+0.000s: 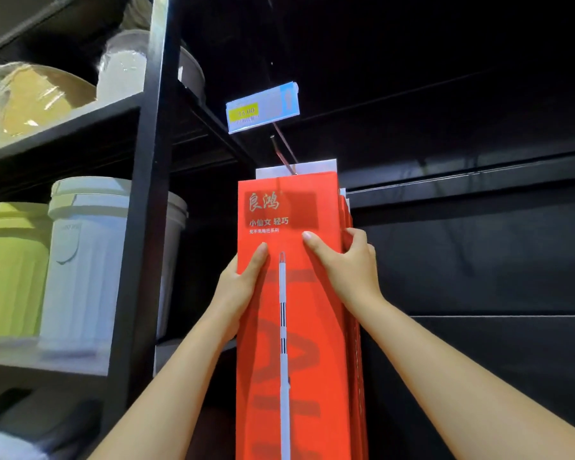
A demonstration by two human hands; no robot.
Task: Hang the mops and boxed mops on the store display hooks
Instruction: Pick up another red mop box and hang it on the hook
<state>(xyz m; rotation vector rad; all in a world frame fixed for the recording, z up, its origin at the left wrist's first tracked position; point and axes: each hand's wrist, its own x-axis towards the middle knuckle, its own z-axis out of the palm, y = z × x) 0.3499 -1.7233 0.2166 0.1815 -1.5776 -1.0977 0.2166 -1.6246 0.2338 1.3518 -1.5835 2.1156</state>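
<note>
Left hand (243,277) and right hand (346,260) clasp the red box (289,207), centre frame.
Tab (312,167) looks barely on the hook (284,153): letting go could drop it.

Your one view comes from the wide-angle camera on your head. It faces forward and tilts up along the red boxed mop (292,310) toward the display hook (283,150) and price tag (263,107) above. You stand close: the box fills the centre, and your left hand (241,280) and right hand (347,260) reach in from the bottom edge. The black shelf unit (146,194) bounds the left, a dark back panel (478,260) the right
</note>
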